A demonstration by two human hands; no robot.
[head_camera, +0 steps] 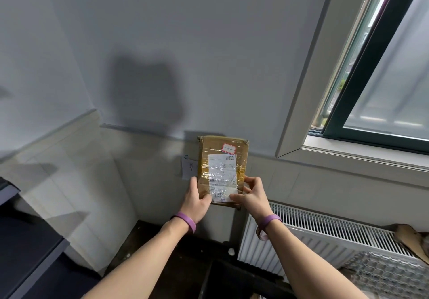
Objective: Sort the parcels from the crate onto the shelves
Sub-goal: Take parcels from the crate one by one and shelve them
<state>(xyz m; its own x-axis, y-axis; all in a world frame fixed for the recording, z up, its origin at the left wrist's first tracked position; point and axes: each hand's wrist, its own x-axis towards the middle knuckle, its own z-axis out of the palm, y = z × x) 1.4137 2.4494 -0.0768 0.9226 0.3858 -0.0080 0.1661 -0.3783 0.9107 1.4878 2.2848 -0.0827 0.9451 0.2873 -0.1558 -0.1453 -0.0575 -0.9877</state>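
A flat brown cardboard parcel (pixel 222 166) is held upright in front of the wall, at the middle of the view. It bears a white shipping label under clear tape and a small red-edged sticker near its top. My left hand (pixel 197 197) grips its lower left edge and my right hand (pixel 251 196) grips its lower right corner, thumbs on the label side. Both wrists wear purple bands. No crate or shelf boards are plainly visible.
A white radiator (pixel 325 236) runs along the wall at the lower right, with brown packaging (pixel 411 240) and honeycomb wrap (pixel 383 273) lying on it. A window (pixel 376 71) fills the upper right. Dark furniture (pixel 27 247) stands at the left. A paper note (pixel 190 167) hangs on the wall behind the parcel.
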